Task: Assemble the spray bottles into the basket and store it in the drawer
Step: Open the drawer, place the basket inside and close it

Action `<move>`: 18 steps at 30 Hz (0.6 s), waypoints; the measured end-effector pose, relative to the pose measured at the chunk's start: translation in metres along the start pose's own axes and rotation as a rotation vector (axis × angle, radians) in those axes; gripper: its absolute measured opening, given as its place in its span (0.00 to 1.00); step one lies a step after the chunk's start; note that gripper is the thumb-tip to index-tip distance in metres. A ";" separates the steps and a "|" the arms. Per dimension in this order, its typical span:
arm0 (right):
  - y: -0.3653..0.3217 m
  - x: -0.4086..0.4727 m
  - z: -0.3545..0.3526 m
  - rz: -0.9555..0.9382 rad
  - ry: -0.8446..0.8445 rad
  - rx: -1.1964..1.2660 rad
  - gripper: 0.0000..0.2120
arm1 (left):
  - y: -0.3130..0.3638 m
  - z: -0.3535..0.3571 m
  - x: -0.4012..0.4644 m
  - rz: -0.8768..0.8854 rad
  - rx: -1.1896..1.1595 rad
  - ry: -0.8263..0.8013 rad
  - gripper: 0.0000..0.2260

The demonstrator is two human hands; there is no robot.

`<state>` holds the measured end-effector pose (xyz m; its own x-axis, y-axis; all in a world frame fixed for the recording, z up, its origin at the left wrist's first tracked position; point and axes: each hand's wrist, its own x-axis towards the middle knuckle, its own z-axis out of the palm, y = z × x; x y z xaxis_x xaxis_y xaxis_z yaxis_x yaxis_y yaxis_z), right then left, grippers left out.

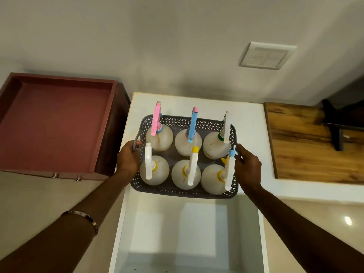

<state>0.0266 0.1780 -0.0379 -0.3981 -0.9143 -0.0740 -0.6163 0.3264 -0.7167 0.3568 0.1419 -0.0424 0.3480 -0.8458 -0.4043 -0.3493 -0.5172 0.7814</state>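
With your left hand (127, 158) and right hand (248, 162) clasped on the loaded basket (189, 191) handles, next lower it level into the open drawer (189, 233) nearer you.

Six spray bottles (188, 142) stand in one grey basket (189, 191), three per row (two rows). Trigger heads: three white, one pink, one blue, one white with a blue nozzle. Two hands (127, 159) are in view, one white open drawer (126, 223), one maroon tray (57, 125), one wall switch plate (266, 56).
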 end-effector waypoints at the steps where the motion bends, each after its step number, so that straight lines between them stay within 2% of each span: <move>1: 0.005 -0.008 -0.004 -0.002 0.004 0.004 0.19 | -0.005 0.000 -0.009 0.002 -0.001 -0.002 0.12; 6: 0.032 -0.050 -0.026 0.007 0.009 0.034 0.18 | -0.030 0.003 -0.058 -0.004 -0.033 -0.011 0.10; 10: 0.050 -0.087 -0.046 0.004 0.016 0.068 0.18 | -0.052 0.006 -0.096 -0.018 -0.078 -0.021 0.05; 12: 0.059 -0.105 -0.055 -0.001 0.019 0.092 0.18 | -0.061 0.006 -0.117 -0.024 -0.119 -0.032 0.06; 18: 0.090 -0.152 -0.071 0.032 -0.076 0.123 0.17 | -0.093 0.007 -0.169 -0.047 -0.112 -0.048 0.05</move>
<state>-0.0169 0.3632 -0.0419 -0.3610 -0.9209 -0.1468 -0.5143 0.3279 -0.7924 0.3246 0.3316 -0.0502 0.3186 -0.8277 -0.4620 -0.2336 -0.5409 0.8080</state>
